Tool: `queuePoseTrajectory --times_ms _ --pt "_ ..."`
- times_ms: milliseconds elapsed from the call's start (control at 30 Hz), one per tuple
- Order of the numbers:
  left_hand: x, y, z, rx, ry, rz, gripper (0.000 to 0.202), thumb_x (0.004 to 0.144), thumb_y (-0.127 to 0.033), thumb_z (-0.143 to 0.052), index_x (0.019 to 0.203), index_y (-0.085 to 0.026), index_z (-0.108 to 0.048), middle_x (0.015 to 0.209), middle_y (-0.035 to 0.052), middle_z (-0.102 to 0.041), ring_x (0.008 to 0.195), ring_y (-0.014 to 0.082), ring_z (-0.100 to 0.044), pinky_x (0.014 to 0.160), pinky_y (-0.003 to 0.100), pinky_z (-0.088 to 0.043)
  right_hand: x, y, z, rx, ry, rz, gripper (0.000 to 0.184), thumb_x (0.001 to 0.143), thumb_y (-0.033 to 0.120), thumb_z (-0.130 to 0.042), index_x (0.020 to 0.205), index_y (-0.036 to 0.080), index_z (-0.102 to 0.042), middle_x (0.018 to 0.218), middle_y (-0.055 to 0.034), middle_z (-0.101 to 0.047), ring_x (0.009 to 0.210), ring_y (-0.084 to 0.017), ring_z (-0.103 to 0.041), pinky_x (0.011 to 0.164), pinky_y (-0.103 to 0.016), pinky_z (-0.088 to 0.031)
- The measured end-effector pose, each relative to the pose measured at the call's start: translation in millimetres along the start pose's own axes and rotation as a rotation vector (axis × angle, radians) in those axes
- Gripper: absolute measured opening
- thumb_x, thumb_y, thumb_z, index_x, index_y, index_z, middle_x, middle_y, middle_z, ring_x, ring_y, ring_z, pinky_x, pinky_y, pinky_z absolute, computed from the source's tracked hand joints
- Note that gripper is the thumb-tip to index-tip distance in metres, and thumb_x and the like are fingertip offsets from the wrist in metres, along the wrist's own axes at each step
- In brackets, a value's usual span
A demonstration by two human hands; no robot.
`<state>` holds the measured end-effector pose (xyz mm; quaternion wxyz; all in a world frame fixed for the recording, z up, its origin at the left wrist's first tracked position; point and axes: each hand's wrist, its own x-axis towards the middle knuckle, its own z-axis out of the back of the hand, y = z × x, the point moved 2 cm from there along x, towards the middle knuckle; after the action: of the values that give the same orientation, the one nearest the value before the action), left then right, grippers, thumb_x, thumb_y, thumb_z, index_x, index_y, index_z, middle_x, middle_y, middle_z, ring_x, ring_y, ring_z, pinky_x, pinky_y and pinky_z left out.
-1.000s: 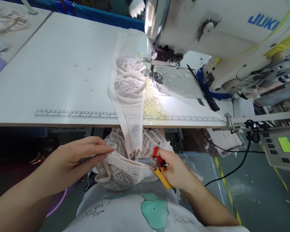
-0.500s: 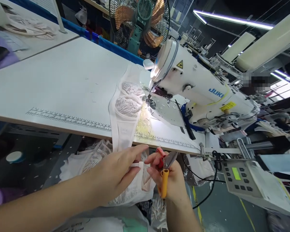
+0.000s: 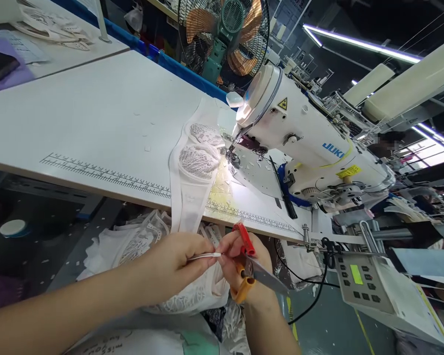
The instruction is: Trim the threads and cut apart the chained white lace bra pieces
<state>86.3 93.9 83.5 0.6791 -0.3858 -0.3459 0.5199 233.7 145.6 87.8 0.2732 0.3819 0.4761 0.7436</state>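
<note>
My left hand [image 3: 170, 266] is closed, thumb and fingers pinching a narrow white strap [image 3: 203, 256]. Opposite it, my right hand [image 3: 261, 251] has its thumb and fingertips at the strap's end. Scissors [image 3: 268, 277] with one red and one orange handle loop sit in that same hand, blades pointing down to the right. Just beyond the hands, a white lace bra [image 3: 196, 162] lies on the table, its band hanging over the front edge. More white lace bras [image 3: 136, 241] are heaped below the edge, under my hands.
A white sewing machine [image 3: 303, 133] stands over the bra's right side. The white table [image 3: 96, 113] carries a printed ruler [image 3: 107, 175] along its front. Black tweezers [image 3: 286, 197] lie beside the machine. A control box [image 3: 366, 278] hangs at the right, and a fan [image 3: 222, 44] stands behind.
My hands have come closer together on the strap. The scissors have turned, so their blades now point down to the right instead of up. The view has shifted slightly.
</note>
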Motion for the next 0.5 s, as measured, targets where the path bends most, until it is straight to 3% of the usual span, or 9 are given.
queuePoseTrajectory --times_ms 133,233,367,433,500 --pt "-2.3 2.2 -3.2 0.244 -0.182 -0.264 0.031 0.088 -0.020 -0.033 0.067 -0.017 -0.055 0.057 -0.0011 -0.053 0.052 0.0124 -0.049 0.050 0.023 -0.036 0.7 1.4 -0.1 0.022 0.006 0.007 0.020 0.074 0.020 -0.060 0.070 0.023 -0.041 0.074 -0.0011 -0.061 0.065 -0.016 -0.057 0.063 -0.030 -0.049" --pt "-4.9 5.0 -4.9 0.452 -0.351 -0.428 0.031 0.090 -0.016 -0.031 0.072 -0.017 -0.056 0.056 0.0005 -0.054 0.051 0.0146 -0.047 0.050 0.026 -0.033 7.8 -3.4 11.3 -0.117 0.076 -0.141 0.013 0.074 0.025 -0.060 0.076 0.022 -0.047 0.076 -0.0021 -0.059 0.066 -0.016 -0.056 0.058 -0.028 -0.047" --pt "-8.4 6.5 -2.0 0.600 -0.422 -0.482 0.027 0.089 -0.010 -0.033 0.079 -0.016 -0.057 0.056 0.0004 -0.056 0.050 0.0152 -0.048 0.051 0.028 -0.035 31.3 -22.5 50.1 -0.823 0.143 -0.351 0.011 0.075 0.030 -0.056 0.077 0.019 -0.054 0.068 -0.0002 -0.059 0.059 -0.015 -0.055 0.053 -0.026 -0.045" --pt "-10.5 7.5 2.2 0.585 -0.406 -0.454 0.025 0.089 -0.012 -0.034 0.086 -0.015 -0.058 0.059 0.0009 -0.059 0.052 0.0157 -0.051 0.052 0.027 -0.037 45.7 -31.9 71.2 -0.968 0.097 -0.385 0.011 0.073 0.028 -0.057 0.074 0.018 -0.056 0.070 -0.0034 -0.061 0.062 -0.018 -0.057 0.056 -0.030 -0.045" --pt "-12.3 10.1 8.1 0.456 -0.338 -0.346 0.026 0.090 -0.017 -0.035 0.080 -0.017 -0.059 0.059 0.0004 -0.060 0.053 0.0147 -0.054 0.051 0.025 -0.040 57.2 -38.2 87.4 -1.044 0.050 -0.401 0.011 0.071 0.027 -0.060 0.073 0.017 -0.057 0.074 -0.0077 -0.062 0.070 -0.023 -0.059 0.062 -0.033 -0.045"
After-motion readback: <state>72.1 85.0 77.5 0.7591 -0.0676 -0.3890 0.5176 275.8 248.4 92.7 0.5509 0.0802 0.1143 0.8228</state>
